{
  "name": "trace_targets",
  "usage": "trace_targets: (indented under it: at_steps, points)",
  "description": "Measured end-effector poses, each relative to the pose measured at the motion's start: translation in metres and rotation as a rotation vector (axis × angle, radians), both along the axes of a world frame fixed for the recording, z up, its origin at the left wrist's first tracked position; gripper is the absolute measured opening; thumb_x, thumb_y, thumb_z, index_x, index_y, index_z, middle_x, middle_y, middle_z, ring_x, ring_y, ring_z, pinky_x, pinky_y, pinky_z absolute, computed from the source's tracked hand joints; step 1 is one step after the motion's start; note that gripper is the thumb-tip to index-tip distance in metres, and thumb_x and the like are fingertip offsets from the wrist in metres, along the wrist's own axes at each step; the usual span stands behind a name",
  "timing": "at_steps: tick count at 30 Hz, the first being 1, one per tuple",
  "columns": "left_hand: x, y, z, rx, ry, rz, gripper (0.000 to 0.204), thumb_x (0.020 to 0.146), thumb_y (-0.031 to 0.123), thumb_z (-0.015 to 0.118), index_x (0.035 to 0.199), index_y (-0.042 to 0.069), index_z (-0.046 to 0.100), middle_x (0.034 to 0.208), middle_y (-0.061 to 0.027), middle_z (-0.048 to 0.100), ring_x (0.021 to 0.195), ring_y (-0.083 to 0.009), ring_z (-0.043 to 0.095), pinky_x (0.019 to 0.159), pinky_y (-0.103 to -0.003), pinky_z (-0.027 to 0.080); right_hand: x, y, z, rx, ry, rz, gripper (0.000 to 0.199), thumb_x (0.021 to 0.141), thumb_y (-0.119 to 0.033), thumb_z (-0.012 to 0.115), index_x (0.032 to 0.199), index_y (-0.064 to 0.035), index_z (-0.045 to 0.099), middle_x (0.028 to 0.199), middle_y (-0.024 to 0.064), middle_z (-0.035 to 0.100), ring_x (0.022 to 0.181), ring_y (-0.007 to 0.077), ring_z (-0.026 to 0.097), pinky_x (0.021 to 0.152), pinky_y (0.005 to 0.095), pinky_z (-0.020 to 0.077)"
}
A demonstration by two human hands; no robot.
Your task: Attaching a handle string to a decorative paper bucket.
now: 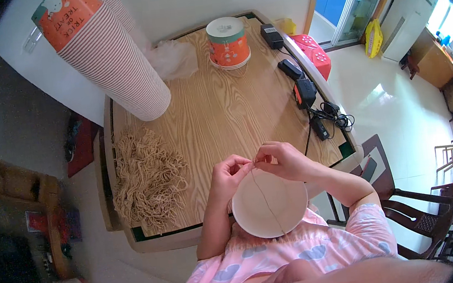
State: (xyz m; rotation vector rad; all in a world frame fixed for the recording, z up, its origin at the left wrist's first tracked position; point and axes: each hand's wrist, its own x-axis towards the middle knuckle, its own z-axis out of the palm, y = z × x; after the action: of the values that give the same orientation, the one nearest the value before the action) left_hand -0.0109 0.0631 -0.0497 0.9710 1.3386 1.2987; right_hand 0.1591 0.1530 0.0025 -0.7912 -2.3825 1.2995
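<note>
A white paper bucket (285,204) rests at my lap by the table's near edge, its round opening facing up. A thin tan string (266,199) crosses that opening from the near rim to the far rim. At the far rim my left hand (230,177) and my right hand (284,161) meet, fingertips pinched together on the string's end. The exact spot between the fingertips is too small to make out. To the left lies a heap of loose tan strings (151,182) on the wooden table (208,121).
A tall leaning stack of paper buckets (114,70) stands at the back left, beside a crumpled clear plastic bag (175,60). An orange and green bucket (228,44) sits upside down at the back. Black power adapters (305,93) and cables line the right edge. A dark chair (419,212) stands right.
</note>
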Motion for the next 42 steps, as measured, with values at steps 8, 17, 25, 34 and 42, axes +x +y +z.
trace_targets:
  at_steps: [8,17,25,34,42]
  points:
    - [-0.002,-0.002,-0.001,0.02,-0.04,-0.069,0.012,0.081,0.004,0.066,0.093,0.001,0.063,0.082,-0.0025,0.065,0.073,-0.0071,0.06,0.064,-0.021,0.048,-0.001,-0.004,0.002,0.002,0.018,-0.013,0.014,0.081,-0.016,0.064,0.086,-0.0032,0.063,0.078,0.0118,0.061,0.072,0.0251,0.061,0.064,0.0342,0.0488]
    - [-0.002,-0.001,0.002,0.043,-0.098,-0.047,0.012,0.081,0.002,0.065,0.093,0.0,0.062,0.084,-0.0031,0.064,0.076,-0.0075,0.059,0.068,-0.021,0.048,-0.007,-0.009,0.006,-0.034,0.024,-0.05,0.015,0.081,-0.016,0.065,0.087,-0.0019,0.062,0.08,0.0118,0.062,0.072,0.0233,0.061,0.064,0.0326,0.0482]
    - [-0.001,0.0,0.005,0.086,-0.157,0.013,0.017,0.08,0.001,0.065,0.097,0.003,0.06,0.082,0.0017,0.058,0.07,-0.0022,0.053,0.063,-0.017,0.044,-0.007,-0.008,-0.001,-0.055,0.082,-0.065,0.013,0.08,-0.013,0.065,0.087,-0.0024,0.062,0.078,0.0089,0.063,0.073,0.0183,0.061,0.064,0.0305,0.0474]
    - [-0.002,0.002,0.011,0.118,-0.167,0.039,0.019,0.08,0.001,0.064,0.098,0.004,0.058,0.08,0.0025,0.056,0.066,-0.0008,0.05,0.061,-0.015,0.042,-0.012,-0.008,0.011,-0.021,0.052,-0.074,0.012,0.08,-0.012,0.066,0.085,-0.0023,0.061,0.078,0.0074,0.063,0.073,0.0167,0.06,0.065,0.0298,0.0472]
    - [-0.004,0.0,0.007,0.128,-0.137,0.055,0.021,0.079,0.001,0.066,0.099,0.004,0.059,0.079,0.003,0.056,0.065,-0.0003,0.048,0.058,-0.015,0.04,-0.009,-0.009,0.003,-0.163,0.026,-0.103,0.012,0.079,-0.012,0.067,0.086,-0.0039,0.063,0.073,0.001,0.06,0.069,0.0091,0.053,0.066,0.0252,0.0413]
